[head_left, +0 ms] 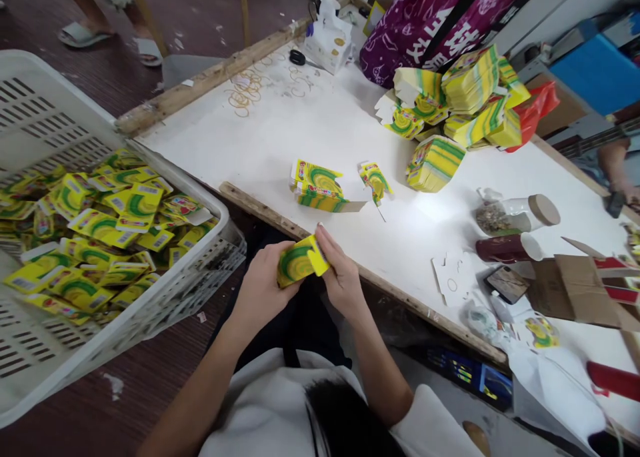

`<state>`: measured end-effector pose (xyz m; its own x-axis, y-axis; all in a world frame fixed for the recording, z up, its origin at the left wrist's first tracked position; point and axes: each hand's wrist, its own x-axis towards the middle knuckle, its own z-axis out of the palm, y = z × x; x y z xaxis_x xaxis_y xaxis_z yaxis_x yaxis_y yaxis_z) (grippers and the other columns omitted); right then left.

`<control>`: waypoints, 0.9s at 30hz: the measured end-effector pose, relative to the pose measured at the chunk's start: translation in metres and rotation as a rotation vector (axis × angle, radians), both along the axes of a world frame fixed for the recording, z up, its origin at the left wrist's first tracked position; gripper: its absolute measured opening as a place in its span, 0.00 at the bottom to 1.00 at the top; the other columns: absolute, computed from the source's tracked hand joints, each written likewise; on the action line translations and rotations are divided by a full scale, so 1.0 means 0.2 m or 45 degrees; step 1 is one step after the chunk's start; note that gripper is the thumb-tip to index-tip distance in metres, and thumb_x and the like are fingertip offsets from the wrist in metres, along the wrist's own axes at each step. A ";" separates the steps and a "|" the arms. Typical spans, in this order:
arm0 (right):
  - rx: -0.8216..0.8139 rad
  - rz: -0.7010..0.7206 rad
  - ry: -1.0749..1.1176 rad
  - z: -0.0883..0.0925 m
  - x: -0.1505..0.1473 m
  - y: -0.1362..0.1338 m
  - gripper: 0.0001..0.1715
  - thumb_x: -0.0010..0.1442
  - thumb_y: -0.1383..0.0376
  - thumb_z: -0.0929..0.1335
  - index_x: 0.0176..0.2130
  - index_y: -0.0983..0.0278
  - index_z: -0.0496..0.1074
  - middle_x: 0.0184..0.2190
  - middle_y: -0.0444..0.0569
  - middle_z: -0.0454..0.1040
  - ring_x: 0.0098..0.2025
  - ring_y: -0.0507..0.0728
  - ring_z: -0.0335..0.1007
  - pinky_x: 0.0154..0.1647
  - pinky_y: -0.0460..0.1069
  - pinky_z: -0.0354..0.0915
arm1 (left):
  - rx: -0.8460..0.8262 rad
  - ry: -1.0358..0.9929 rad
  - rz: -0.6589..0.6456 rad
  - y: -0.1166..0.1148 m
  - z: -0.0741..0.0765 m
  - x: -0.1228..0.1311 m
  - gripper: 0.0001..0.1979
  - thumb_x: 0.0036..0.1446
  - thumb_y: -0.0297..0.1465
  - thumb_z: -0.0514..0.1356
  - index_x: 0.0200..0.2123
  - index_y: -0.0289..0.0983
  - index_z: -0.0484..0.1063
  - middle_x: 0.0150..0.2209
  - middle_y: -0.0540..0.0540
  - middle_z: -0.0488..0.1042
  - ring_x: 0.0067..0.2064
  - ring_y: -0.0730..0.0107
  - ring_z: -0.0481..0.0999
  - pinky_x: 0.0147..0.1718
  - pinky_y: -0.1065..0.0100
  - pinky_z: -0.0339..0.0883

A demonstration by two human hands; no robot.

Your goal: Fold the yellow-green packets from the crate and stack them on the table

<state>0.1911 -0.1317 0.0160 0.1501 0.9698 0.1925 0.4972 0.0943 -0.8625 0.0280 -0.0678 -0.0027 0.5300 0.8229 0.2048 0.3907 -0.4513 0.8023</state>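
A small yellow-green printed box [298,263] is held over my lap, just off the table's front edge. My left hand [265,277] wraps round its left side. My right hand [341,270] grips its right end, where a yellow flap stands out by the fingers. On the table ahead lies a stack of flat boxes [320,183] of the same print. Beside that stack is a single loose box [374,179] with its flaps spread.
A white plastic basket [200,207] full of yellow boxes stands at my left. Bundled flat cartons [435,163] are piled at the far right. Rubber bands [245,90], scissors [298,58], a glass jar [520,213] and a phone [507,283] lie on the white table [200,137].
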 end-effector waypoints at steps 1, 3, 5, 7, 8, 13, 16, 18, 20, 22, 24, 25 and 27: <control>-0.024 0.059 -0.054 0.00 0.02 0.00 0.32 0.69 0.62 0.62 0.69 0.53 0.56 0.71 0.48 0.55 0.71 0.60 0.53 0.70 0.58 0.55 | -0.025 -0.004 -0.019 0.01 0.01 -0.02 0.25 0.52 0.30 0.64 0.53 0.40 0.65 0.49 0.42 0.74 0.51 0.54 0.74 0.51 0.55 0.68; -0.078 0.191 -0.148 -0.01 0.07 0.01 0.30 0.68 0.59 0.65 0.67 0.52 0.61 0.71 0.49 0.55 0.71 0.61 0.54 0.69 0.58 0.57 | -0.031 -0.007 -0.022 0.03 0.03 -0.05 0.24 0.51 0.32 0.66 0.52 0.40 0.67 0.47 0.43 0.76 0.49 0.56 0.75 0.50 0.58 0.69; -0.116 0.291 -0.183 0.00 0.11 0.01 0.24 0.68 0.57 0.66 0.62 0.52 0.69 0.69 0.49 0.58 0.69 0.61 0.57 0.67 0.57 0.59 | -0.024 0.007 -0.033 0.05 0.04 -0.08 0.25 0.50 0.33 0.67 0.52 0.40 0.69 0.47 0.44 0.77 0.48 0.56 0.77 0.50 0.59 0.69; -0.132 0.390 -0.175 0.02 0.15 0.02 0.19 0.67 0.57 0.66 0.56 0.53 0.75 0.68 0.50 0.61 0.68 0.61 0.59 0.66 0.57 0.61 | -0.034 0.002 -0.085 0.06 0.05 -0.09 0.25 0.49 0.34 0.68 0.52 0.41 0.70 0.47 0.45 0.78 0.47 0.58 0.77 0.49 0.60 0.70; -0.134 0.435 -0.158 0.03 0.16 0.03 0.18 0.66 0.57 0.67 0.54 0.55 0.77 0.67 0.52 0.63 0.68 0.61 0.60 0.65 0.57 0.61 | -0.038 -0.002 -0.117 0.06 0.05 -0.09 0.26 0.48 0.34 0.68 0.52 0.40 0.70 0.47 0.45 0.78 0.47 0.58 0.78 0.48 0.61 0.70; -0.067 0.325 -0.040 0.08 0.11 0.05 0.13 0.62 0.57 0.71 0.44 0.60 0.80 0.63 0.56 0.66 0.64 0.63 0.65 0.63 0.58 0.62 | -0.061 0.010 -0.137 0.05 0.07 -0.07 0.25 0.50 0.33 0.68 0.53 0.40 0.70 0.48 0.45 0.77 0.48 0.58 0.77 0.49 0.60 0.69; -0.014 0.225 0.104 0.07 0.04 0.06 0.33 0.61 0.53 0.71 0.62 0.58 0.66 0.68 0.57 0.57 0.68 0.64 0.59 0.65 0.59 0.60 | -0.211 -0.204 -0.003 0.04 0.08 -0.06 0.27 0.48 0.35 0.71 0.52 0.41 0.71 0.46 0.46 0.77 0.45 0.60 0.78 0.46 0.62 0.70; 0.033 0.151 0.225 0.08 0.05 0.09 0.48 0.60 0.49 0.71 0.70 0.57 0.50 0.70 0.59 0.54 0.66 0.64 0.61 0.63 0.59 0.63 | -0.315 -0.656 0.237 0.05 0.07 -0.06 0.28 0.46 0.39 0.72 0.50 0.42 0.72 0.46 0.47 0.77 0.42 0.64 0.78 0.41 0.66 0.71; 0.086 -0.002 0.206 0.09 0.11 0.15 0.44 0.61 0.49 0.70 0.68 0.56 0.53 0.65 0.58 0.62 0.60 0.62 0.67 0.58 0.58 0.67 | -0.439 -1.223 0.507 0.07 0.06 -0.08 0.26 0.49 0.49 0.69 0.49 0.44 0.72 0.49 0.48 0.76 0.43 0.66 0.77 0.42 0.67 0.72; 0.127 -0.215 -0.008 0.11 0.21 0.24 0.26 0.64 0.53 0.68 0.59 0.58 0.67 0.54 0.56 0.72 0.53 0.61 0.71 0.54 0.57 0.68 | -0.657 -1.582 0.683 0.10 0.04 -0.08 0.27 0.50 0.58 0.63 0.45 0.45 0.73 0.51 0.47 0.75 0.49 0.64 0.76 0.47 0.65 0.72; 0.130 -0.418 -0.300 0.10 0.31 0.35 0.16 0.65 0.57 0.67 0.49 0.62 0.73 0.46 0.56 0.74 0.50 0.61 0.70 0.53 0.58 0.68 | -0.947 -1.613 0.738 0.10 0.01 -0.08 0.29 0.50 0.60 0.62 0.44 0.44 0.73 0.51 0.45 0.75 0.52 0.61 0.76 0.51 0.61 0.71; 0.101 -0.492 -0.439 0.09 0.36 0.40 0.15 0.64 0.58 0.68 0.47 0.63 0.74 0.45 0.57 0.74 0.49 0.62 0.70 0.54 0.59 0.67 | -1.051 -1.562 0.734 0.10 0.00 -0.07 0.29 0.50 0.59 0.62 0.44 0.43 0.73 0.50 0.43 0.76 0.50 0.61 0.76 0.49 0.60 0.72; -0.003 -0.571 -0.663 0.06 0.42 0.48 0.14 0.63 0.59 0.69 0.45 0.66 0.75 0.43 0.59 0.73 0.50 0.65 0.68 0.57 0.63 0.63 | -1.173 -1.434 0.681 0.08 -0.03 -0.06 0.27 0.51 0.53 0.66 0.48 0.42 0.72 0.49 0.42 0.76 0.45 0.64 0.78 0.43 0.64 0.73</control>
